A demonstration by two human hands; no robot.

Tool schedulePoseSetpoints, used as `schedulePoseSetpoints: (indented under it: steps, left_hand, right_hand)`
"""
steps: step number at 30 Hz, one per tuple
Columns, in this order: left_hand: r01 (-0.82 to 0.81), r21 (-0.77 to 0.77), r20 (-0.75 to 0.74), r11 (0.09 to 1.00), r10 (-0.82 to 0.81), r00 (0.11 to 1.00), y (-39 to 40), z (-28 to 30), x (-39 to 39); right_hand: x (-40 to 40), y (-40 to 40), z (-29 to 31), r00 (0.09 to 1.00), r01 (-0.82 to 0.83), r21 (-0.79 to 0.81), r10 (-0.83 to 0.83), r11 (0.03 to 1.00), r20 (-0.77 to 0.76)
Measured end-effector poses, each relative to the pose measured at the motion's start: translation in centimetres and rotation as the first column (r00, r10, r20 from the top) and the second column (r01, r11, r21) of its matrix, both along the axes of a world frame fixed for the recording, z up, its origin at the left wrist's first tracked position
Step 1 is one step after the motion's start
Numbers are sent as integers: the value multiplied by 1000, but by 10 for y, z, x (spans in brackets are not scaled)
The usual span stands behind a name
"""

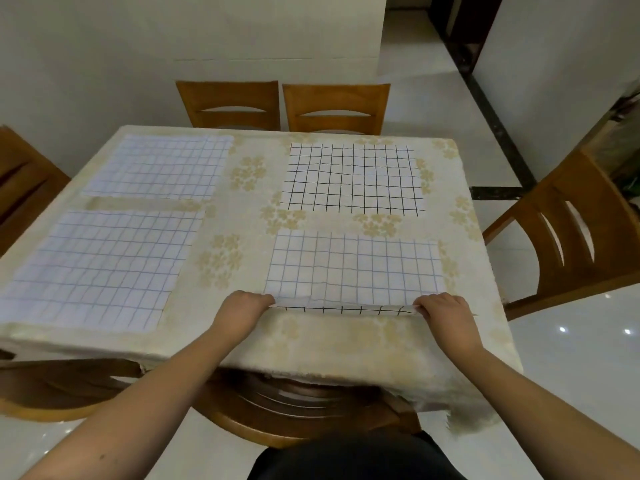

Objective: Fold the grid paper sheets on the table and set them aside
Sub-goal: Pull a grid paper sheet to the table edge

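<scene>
Both hands lifting the near edge of a grid sheet on the covered counter

The left hand and right hand each pinch a near corner of the near-right sheet, raised off the floral cloth; three more grid sheets lie flat on the counter, wooden chairs stand around it, with pale walls and glossy floor tiles beyond

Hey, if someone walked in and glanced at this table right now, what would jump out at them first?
Four grid sheets spread over the flowery tablecloth stand out first, above all the bold black-lined sheet at the far right. Next come the left hand and right hand, pinching the near corners of the near right sheet and lifting its edge. Wooden chairs ring the table.
</scene>
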State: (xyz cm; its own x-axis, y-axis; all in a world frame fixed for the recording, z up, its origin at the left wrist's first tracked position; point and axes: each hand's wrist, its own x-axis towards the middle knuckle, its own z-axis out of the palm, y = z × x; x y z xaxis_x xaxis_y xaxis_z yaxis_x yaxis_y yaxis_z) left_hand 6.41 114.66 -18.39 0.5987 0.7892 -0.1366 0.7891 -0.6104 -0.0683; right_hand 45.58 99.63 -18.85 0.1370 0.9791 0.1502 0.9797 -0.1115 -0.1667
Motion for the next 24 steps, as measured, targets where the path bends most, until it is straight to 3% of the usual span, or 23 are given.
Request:
schedulePoseSetpoints:
  steps: [4, 9, 15, 24]
  left_hand:
    - [-22, -16, 157, 1000, 25, 987, 3, 4, -15]
    - [-64, -185, 315, 981, 121, 941, 9, 22, -26]
    - [-184, -434, 541, 882, 418, 730, 14, 51, -33]
    - [-329, -332, 592, 884, 467, 657, 26, 51, -13]
  right_hand:
    - [-1, -2, 1, 1000, 17, -6, -17, 1000, -10]
    - [-6, 0, 13, 1000, 20, 102, -18, 995, -16]
    - [-10, 1, 24, 999, -25, 252, 15, 967, 39]
    - [-4, 20, 29, 990, 34, 270, -69, 962, 121]
